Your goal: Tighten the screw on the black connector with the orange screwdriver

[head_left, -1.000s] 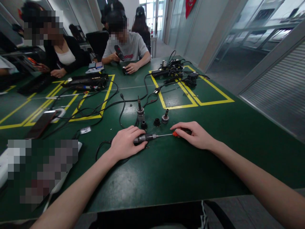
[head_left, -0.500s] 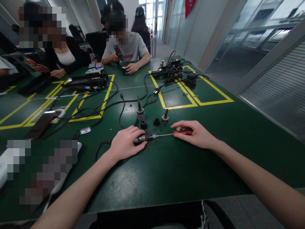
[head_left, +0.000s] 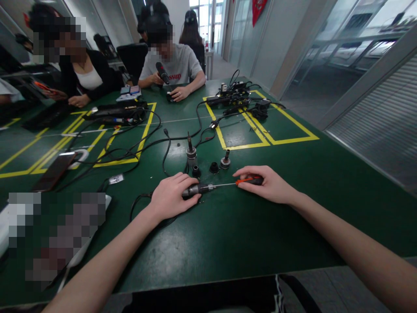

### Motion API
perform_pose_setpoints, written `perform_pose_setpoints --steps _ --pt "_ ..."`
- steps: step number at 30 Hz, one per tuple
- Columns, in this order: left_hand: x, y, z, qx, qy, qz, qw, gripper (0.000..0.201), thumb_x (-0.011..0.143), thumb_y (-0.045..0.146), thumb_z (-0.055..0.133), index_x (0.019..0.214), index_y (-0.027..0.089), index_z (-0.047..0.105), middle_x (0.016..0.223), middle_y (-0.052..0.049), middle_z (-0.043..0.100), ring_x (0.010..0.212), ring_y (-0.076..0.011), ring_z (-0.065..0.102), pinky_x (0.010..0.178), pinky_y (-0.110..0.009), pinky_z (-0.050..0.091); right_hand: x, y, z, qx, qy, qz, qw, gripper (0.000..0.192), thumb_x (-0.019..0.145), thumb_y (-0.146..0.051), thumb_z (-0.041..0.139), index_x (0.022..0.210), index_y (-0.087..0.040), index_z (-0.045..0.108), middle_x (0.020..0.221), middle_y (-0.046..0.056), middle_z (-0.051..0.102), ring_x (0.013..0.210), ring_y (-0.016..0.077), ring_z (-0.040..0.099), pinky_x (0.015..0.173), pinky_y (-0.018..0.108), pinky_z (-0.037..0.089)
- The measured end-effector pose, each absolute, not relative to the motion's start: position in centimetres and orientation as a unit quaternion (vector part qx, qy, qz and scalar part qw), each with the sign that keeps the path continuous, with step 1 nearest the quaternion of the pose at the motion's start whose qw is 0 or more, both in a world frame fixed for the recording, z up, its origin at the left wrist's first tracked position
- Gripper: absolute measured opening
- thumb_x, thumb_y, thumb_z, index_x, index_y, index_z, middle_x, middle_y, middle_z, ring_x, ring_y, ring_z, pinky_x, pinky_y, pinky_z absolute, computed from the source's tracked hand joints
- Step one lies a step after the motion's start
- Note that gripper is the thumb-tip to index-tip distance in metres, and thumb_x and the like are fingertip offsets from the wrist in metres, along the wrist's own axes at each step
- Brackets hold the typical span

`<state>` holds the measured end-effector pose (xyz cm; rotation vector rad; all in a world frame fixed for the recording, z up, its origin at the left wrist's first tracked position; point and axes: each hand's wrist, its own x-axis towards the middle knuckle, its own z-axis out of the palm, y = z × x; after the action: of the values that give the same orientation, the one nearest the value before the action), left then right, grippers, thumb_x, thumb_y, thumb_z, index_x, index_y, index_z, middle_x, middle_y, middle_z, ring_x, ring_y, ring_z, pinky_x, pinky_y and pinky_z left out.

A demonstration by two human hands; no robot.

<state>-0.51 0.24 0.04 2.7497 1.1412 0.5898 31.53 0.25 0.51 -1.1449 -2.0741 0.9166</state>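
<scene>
My left hand (head_left: 174, 194) is wrapped over a dark cylindrical corded device (head_left: 192, 190), pressing it down on the green table. Its metal end points right; the exact kind I cannot make out. In my right hand (head_left: 269, 184), fingers close round the red and black handle of a screwdriver (head_left: 224, 184). The shaft reaches left, and its tip meets the metal end of the device. Just beyond my hands stand a tall metal part with a thin shaft (head_left: 190, 150), a shorter shafted metal part (head_left: 226, 159) and two small black collars (head_left: 214, 167).
Black cables (head_left: 153, 140) run across the green table (head_left: 247, 243). Yellow tape (head_left: 293, 140) outlines areas holding a heap of black corded gear (head_left: 231, 98). A phone (head_left: 57, 169) lies at left. Co-workers sit across the table, one holding a dark tool (head_left: 162, 72).
The screwdriver handle has turned slightly in my right hand. Both hands stay in nearly the same place, and the device has not visibly moved.
</scene>
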Motion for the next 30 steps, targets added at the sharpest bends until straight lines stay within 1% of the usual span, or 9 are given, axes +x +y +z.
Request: perform_pose_setpoints --steps 3,5,9,12,15,18,20,25,30 --pt "-0.52 0.21 0.11 0.905 0.375 0.193 0.055 0.021 0.093 0.034 0.067 0.109 0.020 0.070 0.098 -0.004 0.076 0.089 -0.0220 0.069 0.075 -0.034 0.056 31.47 0.34 0.63 -0.430 -0.790 0.354 0.258 0.038 0.102 -0.047 0.054 0.102 -0.018 0.078 0.068 0.002 0.068 0.058 0.0157 0.062 0.058 0.028 0.049" --pt "-0.51 0.17 0.18 0.905 0.377 0.191 0.056 0.022 0.094 0.034 0.067 0.109 0.020 0.070 0.099 -0.004 0.076 0.089 -0.0222 0.069 0.075 -0.034 0.057 31.47 0.35 0.63 -0.426 -0.792 0.358 0.252 0.040 0.103 -0.046 0.051 0.100 -0.018 0.078 0.067 0.002 0.068 0.055 0.0147 0.059 0.055 0.027 0.046" --pt "-0.50 0.12 0.23 0.904 0.378 0.192 0.060 0.021 0.094 0.034 0.066 0.109 0.020 0.070 0.099 -0.005 0.076 0.089 -0.0221 0.069 0.076 -0.035 0.057 31.55 0.28 0.56 -0.440 -0.765 0.365 0.297 0.032 0.095 -0.046 0.065 0.106 -0.019 0.078 0.078 0.004 0.074 0.064 0.0171 0.065 0.060 0.029 0.051" --pt "-0.49 0.13 0.18 0.903 0.378 0.194 0.061 0.022 0.094 0.035 0.066 0.109 0.020 0.071 0.099 -0.005 0.076 0.089 -0.0219 0.069 0.076 -0.034 0.057 31.58 0.27 0.58 -0.453 -0.738 0.377 0.329 0.034 0.085 -0.049 0.076 0.105 -0.021 0.078 0.083 0.005 0.075 0.071 0.0197 0.069 0.065 0.031 0.056" --pt "-0.47 0.16 0.11 0.903 0.379 0.193 0.058 0.022 0.094 0.035 0.065 0.109 0.021 0.071 0.099 -0.005 0.076 0.088 -0.0213 0.069 0.076 -0.034 0.057 31.52 0.30 0.64 -0.454 -0.735 0.384 0.326 0.036 0.088 -0.052 0.073 0.103 -0.020 0.078 0.082 0.005 0.075 0.070 0.0197 0.069 0.064 0.031 0.056" --pt "-0.45 0.18 0.06 0.903 0.381 0.189 0.056 0.022 0.094 0.036 0.066 0.109 0.020 0.071 0.100 -0.005 0.076 0.088 -0.0213 0.069 0.076 -0.033 0.057 31.47 0.28 0.72 -0.456 -0.744 0.384 0.303 0.039 0.098 -0.053 0.059 0.100 -0.018 0.078 0.063 0.001 0.066 0.056 0.0156 0.061 0.056 0.029 0.050" --pt "-0.45 0.18 0.05 0.903 0.381 0.188 0.055 0.022 0.094 0.035 0.066 0.109 0.020 0.071 0.100 -0.005 0.076 0.089 -0.0216 0.069 0.076 -0.034 0.057 31.45 0.23 0.73 -0.453 -0.748 0.383 0.297 0.041 0.101 -0.052 0.055 0.099 -0.018 0.077 0.057 -0.002 0.060 0.050 0.0137 0.055 0.052 0.027 0.046" --pt "-0.48 0.14 0.10 0.903 0.381 0.189 0.058 0.021 0.093 0.035 0.066 0.109 0.021 0.071 0.100 -0.004 0.076 0.089 -0.0217 0.069 0.076 -0.034 0.057 31.48 0.26 0.60 -0.456 -0.726 0.395 0.331 0.034 0.093 -0.049 0.068 0.104 -0.018 0.077 0.066 0.001 0.067 0.056 0.0154 0.059 0.055 0.028 0.049" --pt "-0.47 0.10 0.15 0.903 0.379 0.193 0.059 0.022 0.094 0.035 0.065 0.109 0.020 0.071 0.100 -0.005 0.076 0.088 -0.0212 0.068 0.077 -0.034 0.058 31.62 0.36 0.68 -0.462 -0.713 0.395 0.351 0.039 0.084 -0.053 0.078 0.104 -0.019 0.078 0.074 0.002 0.069 0.060 0.0156 0.060 0.058 0.028 0.049"
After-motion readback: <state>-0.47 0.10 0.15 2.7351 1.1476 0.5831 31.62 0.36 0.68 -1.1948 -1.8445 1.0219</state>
